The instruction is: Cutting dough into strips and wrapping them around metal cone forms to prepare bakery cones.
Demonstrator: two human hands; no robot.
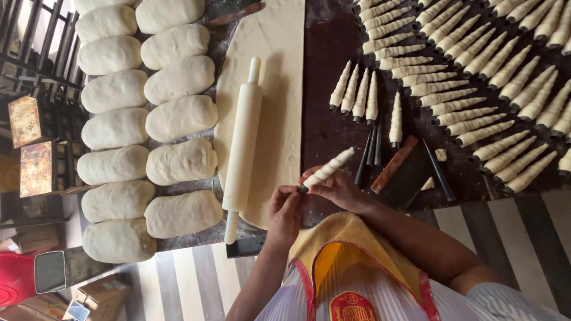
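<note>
Fingers of the right hand (336, 189) pinch the dough-wrapped cone (328, 169) near its narrow tip, while the left hand (284, 209) grips the dark tip itself, steadying it above the table edge. Finished cones (476, 77) lie in rows ahead, with the rolling pin (242, 148) resting on the rolled dough sheet (279, 89) alongside.

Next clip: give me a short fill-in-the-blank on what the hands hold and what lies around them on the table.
1. Both hands, the left hand and the right hand, hold one dough-wrapped ____.
2. The rolling pin lies on top of the flat ____ sheet.
3. The dough loaves on the table's left side are lined up in ____ columns.
4. The bare dark cone moulds lie just below a group of ____ wrapped cones.

Missing words: cone; dough; two; four
</note>
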